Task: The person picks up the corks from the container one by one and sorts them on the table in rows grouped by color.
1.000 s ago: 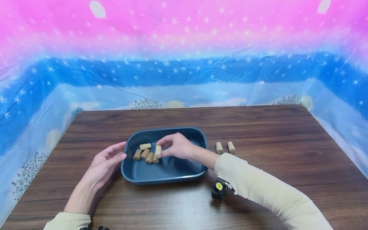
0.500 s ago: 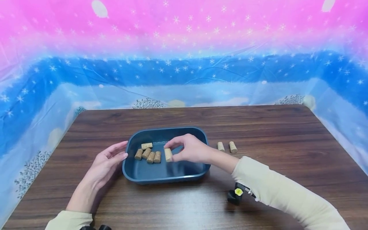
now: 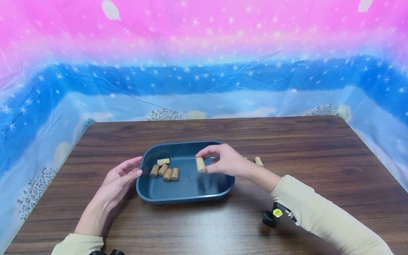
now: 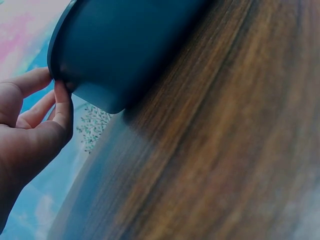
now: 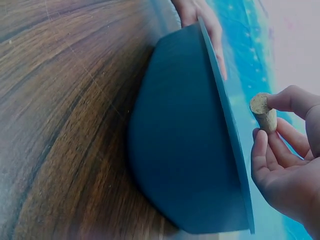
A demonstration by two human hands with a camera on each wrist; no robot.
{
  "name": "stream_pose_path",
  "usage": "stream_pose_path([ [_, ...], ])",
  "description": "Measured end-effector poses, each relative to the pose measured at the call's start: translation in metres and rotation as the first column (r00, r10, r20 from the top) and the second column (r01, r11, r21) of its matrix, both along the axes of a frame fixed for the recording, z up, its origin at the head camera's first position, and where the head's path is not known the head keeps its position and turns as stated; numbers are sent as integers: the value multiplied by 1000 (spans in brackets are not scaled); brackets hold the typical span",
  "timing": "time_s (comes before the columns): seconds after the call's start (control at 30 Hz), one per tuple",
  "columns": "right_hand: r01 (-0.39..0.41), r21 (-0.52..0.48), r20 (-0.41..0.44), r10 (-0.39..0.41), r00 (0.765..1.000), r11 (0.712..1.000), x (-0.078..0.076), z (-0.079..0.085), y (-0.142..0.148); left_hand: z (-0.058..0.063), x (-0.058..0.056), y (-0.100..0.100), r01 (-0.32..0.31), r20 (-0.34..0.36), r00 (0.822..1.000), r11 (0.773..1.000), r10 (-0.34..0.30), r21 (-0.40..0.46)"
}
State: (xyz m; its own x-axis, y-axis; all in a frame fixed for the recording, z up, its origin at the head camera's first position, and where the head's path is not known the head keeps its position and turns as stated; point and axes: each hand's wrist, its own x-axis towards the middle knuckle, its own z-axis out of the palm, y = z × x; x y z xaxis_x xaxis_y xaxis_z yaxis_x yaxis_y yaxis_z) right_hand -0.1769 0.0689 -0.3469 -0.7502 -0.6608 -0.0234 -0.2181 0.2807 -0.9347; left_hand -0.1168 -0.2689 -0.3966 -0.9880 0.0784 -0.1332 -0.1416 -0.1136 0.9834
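Observation:
A dark blue rectangular tub (image 3: 188, 199) with rounded corners sits on the table. My left hand (image 3: 118, 182) pinches its left rim between thumb and fingers, as the left wrist view (image 4: 37, 120) also shows. Above the right half of the tub, my right hand (image 3: 227, 163) holds a pale cork stopper (image 3: 200, 164) between thumb and fingertips. In the right wrist view the cork (image 5: 264, 112) is above rim level, clear of the tub wall. Several corks (image 3: 167, 174) lie grouped in the tub's left half.
Another cork (image 3: 259, 162) stands on the wooden table (image 3: 302, 148) right of the tub, and a second beside it is mostly hidden by my right hand. A patterned cloth (image 3: 204, 78) hangs behind the table and along its sides.
My right hand has carried its cork rightward and upward, away from the grouped corks. My left hand stays at the tub's left rim.

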Motion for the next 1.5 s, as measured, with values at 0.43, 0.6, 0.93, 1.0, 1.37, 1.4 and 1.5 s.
stream_pose_path([
  [0.43,68,-36,-19,-69,997,997,-4,-3,30,0,0,2,1,2,1000,1000,-1,13],
  [0.6,92,-17,-45,-93,995,996,-9,-5,45,1,0,3,7,-10,1000,1000,-7,11],
  [0.93,183,12,-52,-182,982,983,-16,-7,74,-3,-1,2,22,-61,998,999,-20,31],
  [1.0,199,27,-72,-197,978,980,-18,-8,80,-4,-1,2,26,-74,997,999,-22,41],
  [1.37,244,56,-81,-240,967,968,-24,-13,111,-2,1,1,21,-58,998,999,-19,26],
  [1.4,249,53,-77,-245,966,967,-25,-14,114,-2,1,1,20,-56,998,1000,-19,23],
  [1.5,269,64,-76,-264,961,961,-27,-18,123,-2,1,1,20,-51,999,1000,-19,19],
])
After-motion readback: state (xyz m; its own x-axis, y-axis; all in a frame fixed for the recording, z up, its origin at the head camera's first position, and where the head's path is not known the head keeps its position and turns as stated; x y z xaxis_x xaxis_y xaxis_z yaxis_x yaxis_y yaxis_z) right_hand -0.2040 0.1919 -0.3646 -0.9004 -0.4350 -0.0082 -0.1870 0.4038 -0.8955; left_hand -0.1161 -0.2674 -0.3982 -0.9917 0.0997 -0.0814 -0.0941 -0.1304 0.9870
